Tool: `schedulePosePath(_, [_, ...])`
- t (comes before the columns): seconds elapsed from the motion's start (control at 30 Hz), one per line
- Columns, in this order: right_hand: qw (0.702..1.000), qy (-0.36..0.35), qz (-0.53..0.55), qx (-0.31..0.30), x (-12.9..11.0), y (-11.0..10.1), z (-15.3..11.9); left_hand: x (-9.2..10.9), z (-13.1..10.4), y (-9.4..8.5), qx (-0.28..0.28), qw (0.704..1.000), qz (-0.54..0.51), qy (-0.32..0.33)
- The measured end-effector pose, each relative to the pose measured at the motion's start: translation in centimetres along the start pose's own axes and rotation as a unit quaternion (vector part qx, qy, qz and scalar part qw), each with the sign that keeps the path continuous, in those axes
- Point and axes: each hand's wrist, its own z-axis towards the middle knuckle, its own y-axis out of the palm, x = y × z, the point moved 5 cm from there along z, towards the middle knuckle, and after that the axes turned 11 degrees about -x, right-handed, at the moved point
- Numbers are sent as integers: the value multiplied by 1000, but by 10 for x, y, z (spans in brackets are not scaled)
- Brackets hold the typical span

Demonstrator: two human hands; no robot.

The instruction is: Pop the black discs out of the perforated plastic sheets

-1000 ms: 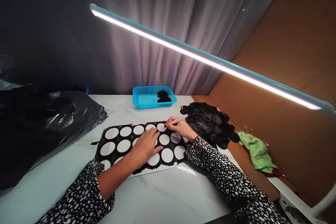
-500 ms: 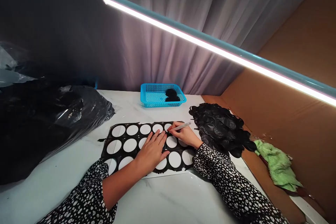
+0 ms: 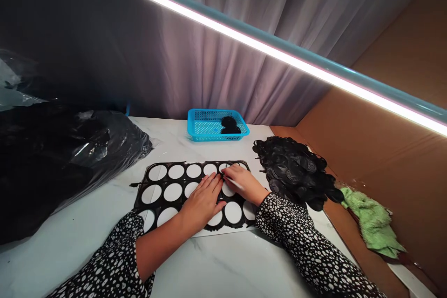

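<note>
A black sheet point(image 3: 162, 184) with rows of round holes lies on the table, with white showing through the holes. My left hand point(image 3: 201, 202) rests flat across its middle, fingers stretched out. Just to the right, my right hand point(image 3: 247, 184) pinches a slim, pale pen-like tool point(image 3: 236, 183) over a hole in the back row. The tool's tip is hidden by the fingers, so I cannot tell whether it touches the sheet.
Behind the sheet stands a blue plastic basket point(image 3: 195, 136) holding some black round pieces point(image 3: 230, 125). A heap of black discs point(image 3: 296, 170) lies at right, near a green cloth point(image 3: 372, 221). A large black plastic bag point(image 3: 87, 158) fills the left. A tube lamp point(image 3: 279, 51) hangs above.
My right hand has turned, and the tool's rear end has swung down toward me from pointing right. My left hand stays in place on the sheet.
</note>
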Motion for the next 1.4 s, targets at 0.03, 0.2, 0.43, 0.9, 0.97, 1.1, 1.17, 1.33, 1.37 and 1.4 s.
schedulePosePath(0.03, [998, -12, -54, -9, -1, 1, 1, 0, 0, 1, 0, 1000, -1, -1])
schedulePosePath(0.2, [967, 167, -109, 161, 64, -50, -7, -2, -2, 2, 4, 1000, -20, -2])
schedulePosePath(0.43, [925, 268, 110, 246, 90, -80, -47, 5, -8, -21, 3, 999, -52, 9])
schedulePosePath(0.9, [945, 148, 292, 29, -15, -2, -54, 17, -33, -10, -37, 995, -80, 41])
schedulePosePath(0.97, [946, 143, 290, 31, -16, -1, -54, 17, -32, -10, -38, 995, -82, 38])
schedulePosePath(1.1, [956, 130, 261, 41, -18, 1, -54, 18, -33, -11, -50, 995, -81, 35])
schedulePosePath(1.17, [965, 122, 227, 43, -20, 1, -55, 18, -33, -12, -51, 994, -87, 35])
schedulePosePath(1.33, [999, 37, 21, -21, -41, 10, -56, 17, -33, -13, -49, 993, -104, 38])
schedulePosePath(1.37, [999, 19, -19, -31, -44, 12, -56, 17, -33, -12, -48, 993, -104, 39])
schedulePosePath(1.4, [998, 12, -50, -31, -43, 13, -54, 17, -33, -12, -47, 993, -103, 40])
